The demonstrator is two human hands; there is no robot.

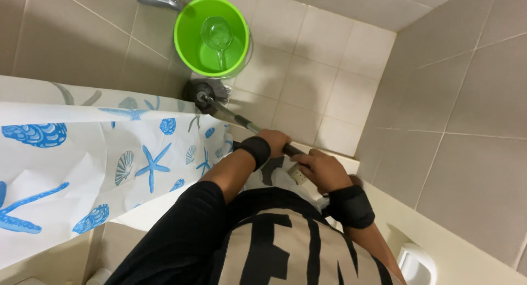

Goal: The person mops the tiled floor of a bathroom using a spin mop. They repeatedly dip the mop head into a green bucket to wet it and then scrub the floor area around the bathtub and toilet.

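1. Brush (204, 94) with a dark head and a long metal handle lay low against the tiled floor, just below the green bucket (211, 35) and touching the edge of the shower curtain (82, 153).
2. Curtain, white with blue shells and starfish, hung left of the brush handle.
3. Left hand (273, 140), wearing a black wristband, was closed around the handle's upper part, fingers curled tight over it, the shaft running out from the fist toward the bucket.
4. Right hand (323, 170), also wristbanded, gripped the dark end of the handle just right of the left hand, fingers folded shut around it.
5. Clear plastic dipper (218, 37) sat inside the bucket, above the brush head.
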